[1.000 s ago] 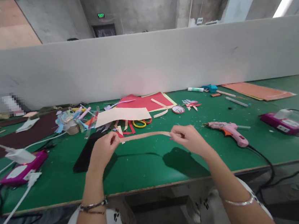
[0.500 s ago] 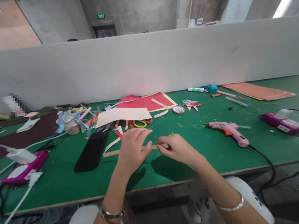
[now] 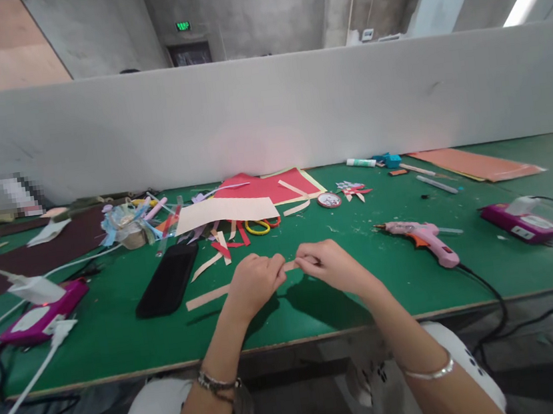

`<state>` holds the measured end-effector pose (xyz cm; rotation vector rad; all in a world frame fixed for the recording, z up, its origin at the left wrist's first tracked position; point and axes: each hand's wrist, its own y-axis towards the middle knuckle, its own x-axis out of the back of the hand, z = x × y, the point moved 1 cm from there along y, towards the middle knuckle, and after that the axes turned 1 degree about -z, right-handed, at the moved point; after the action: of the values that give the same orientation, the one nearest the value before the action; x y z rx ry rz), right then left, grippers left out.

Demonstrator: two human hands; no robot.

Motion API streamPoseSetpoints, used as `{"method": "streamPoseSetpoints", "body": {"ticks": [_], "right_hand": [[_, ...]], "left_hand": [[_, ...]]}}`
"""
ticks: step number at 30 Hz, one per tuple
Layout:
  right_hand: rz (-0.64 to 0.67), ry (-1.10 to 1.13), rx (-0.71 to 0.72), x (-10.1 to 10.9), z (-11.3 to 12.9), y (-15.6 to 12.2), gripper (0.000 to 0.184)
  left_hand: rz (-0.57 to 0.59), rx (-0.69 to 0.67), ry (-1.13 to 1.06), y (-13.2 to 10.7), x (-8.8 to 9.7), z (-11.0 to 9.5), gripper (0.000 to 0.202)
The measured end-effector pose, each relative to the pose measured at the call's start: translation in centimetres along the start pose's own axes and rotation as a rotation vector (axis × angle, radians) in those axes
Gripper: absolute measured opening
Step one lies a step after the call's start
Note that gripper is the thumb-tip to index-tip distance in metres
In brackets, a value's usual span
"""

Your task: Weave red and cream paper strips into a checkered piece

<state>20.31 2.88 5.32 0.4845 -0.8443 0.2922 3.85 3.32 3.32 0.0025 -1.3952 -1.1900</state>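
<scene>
A narrow cream paper strip [image 3: 208,297] runs between my hands above the green table, its free end sticking out to the left. My left hand [image 3: 257,281] is closed around the strip's middle. At its right end, my right hand [image 3: 331,266] pinches it between thumb and fingers; that tip is hidden. A short piece of strip shows between the two hands. Beyond them lie red and cream paper scraps [image 3: 222,248], scissors with a yellow handle [image 3: 257,228] and a wide cream paper sheet [image 3: 227,213]. A black phone [image 3: 168,280] lies left of my left hand.
To the right sit a pink glue gun [image 3: 424,238] and a purple power strip [image 3: 523,224]. Another purple power strip [image 3: 44,310] with white plugs stands at left. Red paper [image 3: 274,187], a roll of tape [image 3: 329,200] and a glue stick [image 3: 360,163] lie toward the white partition [image 3: 265,114].
My left hand has gone from spread fingers to closed on the paper strip. The strip's left end now tilts lower, while my right hand keeps its pinch.
</scene>
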Motion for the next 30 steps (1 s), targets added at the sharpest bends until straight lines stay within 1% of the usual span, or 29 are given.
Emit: {"method": "streamPoseSetpoints", "body": {"ticks": [3,6,8,10,12,13,15,16,18,19,20,22,23,25,27,29,30], "right_hand": [[-0.084,0.056,-0.048,1.4,-0.7,-0.3,0.018],[-0.150,0.067,-0.075,2.8,-1.3,-0.8,0.020],[-0.190,0.062,-0.103,3.5,-1.6,-1.1,0.020],[-0.235,0.070,-0.146,4.1,-2.0,-1.3,0.020],[-0.294,0.112,-0.190,4.5,-2.4,-1.5,0.020],[-0.333,0.152,-0.211,4.6,-2.5,-1.6,0.020],[-0.427,0.266,-0.246,4.7,-2.7,-1.6,0.021],[-0.466,0.340,-0.258,4.5,-2.7,-1.5,0.022],[-0.485,0.516,-0.266,3.5,-2.3,-1.2,0.023],[-0.462,0.616,-0.261,2.7,-2.0,-0.9,0.023],[-0.407,0.721,-0.254,1.7,-1.7,-0.6,0.024],[-0.254,0.925,-0.252,-0.4,-0.8,0.0,0.026],[-0.165,1.001,-0.249,-1.3,-0.4,0.1,0.026],[0.017,1.090,-0.262,-2.8,0.4,0.3,0.024],[0.201,1.093,-0.277,-3.7,1.0,0.1,0.021],[0.326,1.054,-0.281,-3.9,1.4,-0.1,0.020],[0.353,1.037,-0.282,-3.9,1.6,-0.2,0.020]], "left_hand": [[0.037,0.080,0.035,-0.5,0.3,1.3,0.024],[0.039,0.170,0.065,-1.2,0.9,3.0,0.025],[0.068,0.275,0.064,-1.7,1.4,4.0,0.026],[0.129,0.431,0.015,-2.2,1.8,5.0,0.025],[0.163,0.604,-0.070,-2.8,2.2,5.9,0.022],[0.150,0.683,-0.118,-3.0,2.4,6.3,0.020],[0.083,0.817,-0.259,-3.4,2.6,6.7,0.018],[0.041,0.869,-0.372,-3.5,2.6,6.7,0.018],[-0.024,0.937,-0.708,-3.2,2.3,6.2,0.019],[-0.034,0.948,-0.917,-2.9,2.1,5.7,0.021],[-0.036,0.942,-1.127,-2.6,1.9,5.1,0.027],[-0.031,0.887,-1.470,-1.8,1.4,4.0,0.046],[-0.052,0.860,-1.583,-1.5,1.3,3.6,0.052],[-0.151,0.856,-1.693,-1.3,1.1,3.3,0.055],[-0.269,0.906,-1.692,-1.4,1.1,3.5,0.048],[-0.328,0.938,-1.647,-1.7,1.3,4.0,0.038],[-0.339,0.941,-1.628,-1.8,1.4,4.2,0.036]]}}
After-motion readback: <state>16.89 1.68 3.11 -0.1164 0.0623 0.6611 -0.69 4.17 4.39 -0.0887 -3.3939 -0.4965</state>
